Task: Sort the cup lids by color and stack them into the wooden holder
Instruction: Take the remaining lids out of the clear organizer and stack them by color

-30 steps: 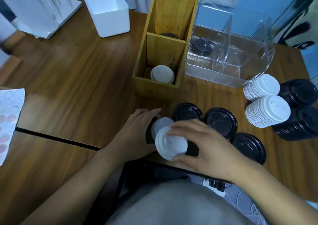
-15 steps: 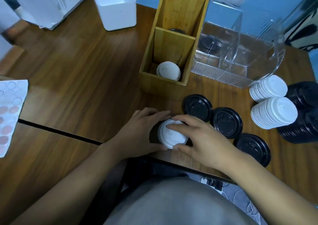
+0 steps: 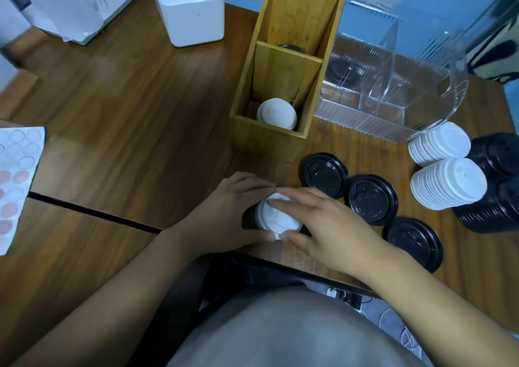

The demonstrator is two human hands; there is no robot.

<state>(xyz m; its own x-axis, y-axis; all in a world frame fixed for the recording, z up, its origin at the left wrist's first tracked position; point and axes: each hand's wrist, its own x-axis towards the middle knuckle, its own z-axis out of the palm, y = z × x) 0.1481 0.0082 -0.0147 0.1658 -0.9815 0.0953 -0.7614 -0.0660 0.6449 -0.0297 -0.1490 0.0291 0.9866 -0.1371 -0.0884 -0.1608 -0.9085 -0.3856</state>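
The white lids (image 3: 276, 220) sit between the left hand (image 3: 224, 212) and right hand (image 3: 334, 226), which both hold them. A dark thing (image 3: 249, 223) lies under them, maybe a black lid. It could ride along into the wooden holder (image 3: 266, 139) beyond the hands.

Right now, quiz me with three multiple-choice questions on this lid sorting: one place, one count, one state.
1. Where in the wooden holder do white lids sit? A nearest compartment; B farthest compartment; C on its rim.
2. How many single black lids lie flat right of the right hand? A one; B three; C six.
3. What are the left hand and right hand doing? A resting idle; B gripping one white lid; C lifting the holder.
A, seen in the nearest slot; B, three show, unstacked; B, both curl round it.
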